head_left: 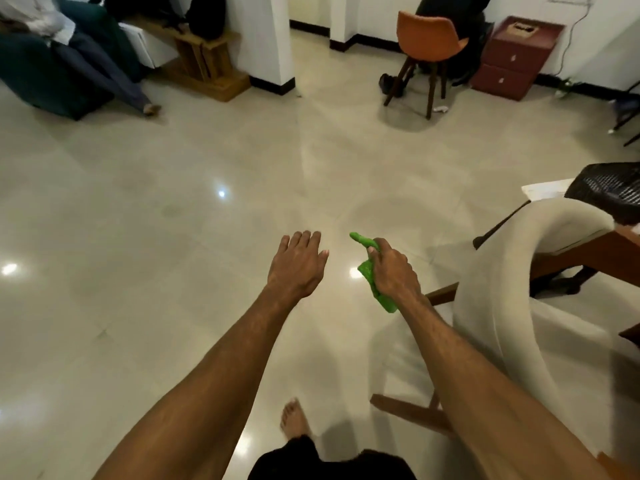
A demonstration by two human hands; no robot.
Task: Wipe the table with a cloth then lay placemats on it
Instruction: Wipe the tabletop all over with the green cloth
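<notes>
Above glossy floor, mid-scene: grips green cloth point(366, 273) in curled right hand point(393, 271), cloth ends sticking out far and near of the fist. Holds left hand point(298, 265) just left of it, palm down, fingers straight and pressed together, touching nothing. Stands beside cream chair point(502, 306) at right, brown table point(623, 254) beyond it.

- Illumination: even, warm indoor light from overhead; exposure is moderately bright.
- Glare: the glossy floor point(173, 168) carries small white specular spots at left, at centre and just beside the green cloth point(366, 271).
- Shadows: soft and diffuse; a faint patch lies under the orange chair point(429, 36), a darker one under the cream chair point(502, 306).
- Sharpness: slightly soft throughout; the bare foot point(294, 420) near the bottom edge shows motion blur.
- Distortion: wide-angle bending curves walls and furniture toward the edges.
</notes>
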